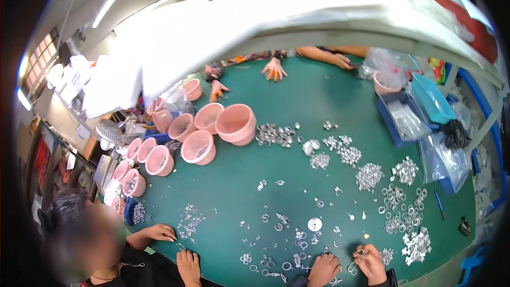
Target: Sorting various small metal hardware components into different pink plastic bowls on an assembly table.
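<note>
My right hand [371,264] is closed at the lower edge, pinching a small silver ring [361,253] between thumb and fingers. Just left of it, my left hand [323,270] rests low over the table with its fingers curled together. Whatever its fingertips hold is too small and hidden to make out. Between the two hands lie more silver rings [352,269]. Beyond my left hand are loose rings and small metal pieces [298,236], near a round white disc [314,224]. A heap of flat silvery parts [416,245] lies to the right of my right hand.
Pink tubs [235,124] stand at the table's [223,202] left side. Several piles of metal parts [369,176] cover the right half. Blue bins [399,119] and plastic bags stand far right. A co-worker's hands [188,267] rest at left; other people's hands [274,68] reach in opposite.
</note>
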A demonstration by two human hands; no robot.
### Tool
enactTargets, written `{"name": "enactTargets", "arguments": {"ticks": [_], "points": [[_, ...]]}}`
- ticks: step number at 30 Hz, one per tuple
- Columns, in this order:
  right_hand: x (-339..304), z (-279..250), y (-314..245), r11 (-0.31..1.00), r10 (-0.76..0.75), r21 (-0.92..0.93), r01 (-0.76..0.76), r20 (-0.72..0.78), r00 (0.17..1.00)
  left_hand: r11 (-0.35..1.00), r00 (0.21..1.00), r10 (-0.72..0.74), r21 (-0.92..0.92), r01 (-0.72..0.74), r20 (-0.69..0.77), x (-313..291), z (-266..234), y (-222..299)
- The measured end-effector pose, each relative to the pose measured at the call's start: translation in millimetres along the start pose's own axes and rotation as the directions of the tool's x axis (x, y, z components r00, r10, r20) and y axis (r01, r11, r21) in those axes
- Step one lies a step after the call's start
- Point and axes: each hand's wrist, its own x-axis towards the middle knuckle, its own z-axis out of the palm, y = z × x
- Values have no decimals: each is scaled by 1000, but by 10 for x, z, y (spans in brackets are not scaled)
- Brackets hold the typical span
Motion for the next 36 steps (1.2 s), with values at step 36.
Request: {"name": "enactTargets", "arguments": {"ticks": [36], "points": [[-660,-528,318,756,-366,-649,82,-316,875,966,967,219,171,-196,-130,294,153,-68]]}}
